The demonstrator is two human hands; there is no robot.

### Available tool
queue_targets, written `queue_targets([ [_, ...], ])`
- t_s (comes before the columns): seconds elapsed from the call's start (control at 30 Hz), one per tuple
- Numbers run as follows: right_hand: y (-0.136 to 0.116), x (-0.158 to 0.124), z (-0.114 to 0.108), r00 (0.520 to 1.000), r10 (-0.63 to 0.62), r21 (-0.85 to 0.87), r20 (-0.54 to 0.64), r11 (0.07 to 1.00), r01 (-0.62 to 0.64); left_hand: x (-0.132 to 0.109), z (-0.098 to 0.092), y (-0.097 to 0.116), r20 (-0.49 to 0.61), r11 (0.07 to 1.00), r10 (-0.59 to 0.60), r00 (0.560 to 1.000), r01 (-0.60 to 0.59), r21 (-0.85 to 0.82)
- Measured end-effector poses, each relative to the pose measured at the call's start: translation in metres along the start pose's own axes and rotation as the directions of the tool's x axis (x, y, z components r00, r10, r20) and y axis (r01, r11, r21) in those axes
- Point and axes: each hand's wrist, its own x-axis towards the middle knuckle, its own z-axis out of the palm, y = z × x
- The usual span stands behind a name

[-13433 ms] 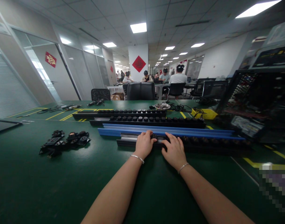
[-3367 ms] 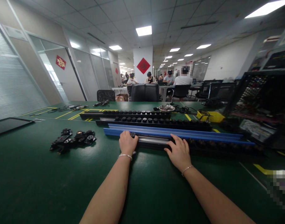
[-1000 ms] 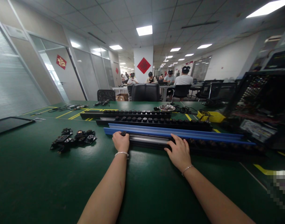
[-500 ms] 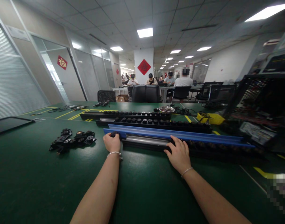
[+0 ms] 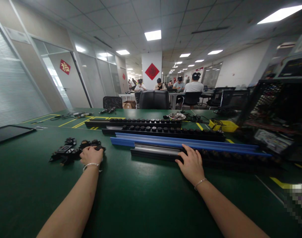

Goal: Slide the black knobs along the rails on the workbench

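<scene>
Rail [image 5: 156, 150]: short of far edge of desk [image 5: 146, 201], left end now unloaded | left hand [image 5: 91, 154]: shifted to pile [image 5: 65, 150] nearer left edge, curled over part [image 5: 99, 148], grip unclear | right hand [image 5: 191, 162]: spread on rail

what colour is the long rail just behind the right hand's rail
The long rail is blue, clearest in the head view.

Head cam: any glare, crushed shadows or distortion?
Head view: ceiling lights blown out; head view: bright sheen along the bare metal of the near rail, faint sheen on the green table; head view: black case at right, much interior detail lost in shadow; head view: wide-angle stretching toward the edges.
</scene>
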Motion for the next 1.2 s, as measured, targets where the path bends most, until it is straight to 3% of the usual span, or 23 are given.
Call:
queue_targets([
  [0.17, 0.001, -0.001, 0.002, 1.0, -0.005, 0.0, -0.007, 1.0, 0.005, -0.012, -0.003, 0.011, -0.115, 0.998, 0.043, 0.992, -0.049, -0.048],
  [0.3, 0.0, -0.001, 0.002, 1.0, -0.008, -0.016, -0.01, 1.0, 0.008, -0.023, -0.007, 0.025, -0.255, 0.956, 0.239, 0.937, -0.273, -0.107],
  [0.4, -0.003, -0.002, 0.001, 1.0, -0.007, -0.039, -0.011, 0.999, 0.006, -0.037, -0.007, 0.039, -0.232, 0.88, 0.416, 0.879, -0.453, -0.142],
  [0.5, -0.006, -0.003, -0.001, 1.0, 0.009, -0.076, -0.01, 0.997, -0.01, -0.063, -0.007, 0.058, -0.192, 0.752, 0.612, 0.768, -0.639, -0.162],
  [0.6, -0.011, -0.004, -0.005, 0.999, 0.03, -0.119, -0.014, 0.992, -0.032, -0.099, -0.009, 0.078, -0.12, 0.574, 0.797, 0.592, -0.804, -0.156],
  [0.7, -0.014, -0.005, -0.008, 0.998, 0.06, -0.145, -0.034, 0.987, -0.064, -0.135, -0.012, 0.097, -0.017, 0.433, 0.898, 0.439, -0.89, -0.143],
  [0.77, -0.015, -0.005, -0.009, 0.995, 0.083, -0.155, -0.053, 0.984, -0.09, -0.155, -0.012, 0.109, 0.009, 0.376, 0.925, 0.379, -0.913, -0.16],
  [0.87, -0.016, -0.005, -0.008, 0.993, 0.088, -0.173, -0.074, 0.98, -0.1, -0.18, -0.005, 0.127, 0.046, 0.389, 0.921, 0.387, -0.905, -0.172],
  [1.0, -0.015, -0.005, -0.007, 0.996, 0.051, -0.18, -0.077, 0.982, -0.064, -0.203, 0.011, 0.143, 0.088, 0.465, 0.885, 0.457, -0.871, -0.16],
  [1.2, -0.016, -0.004, -0.009, 0.997, 0.029, -0.161, -0.067, 0.986, -0.039, -0.206, 0.022, 0.135, 0.141, 0.462, 0.884, 0.445, -0.877, -0.131],
])
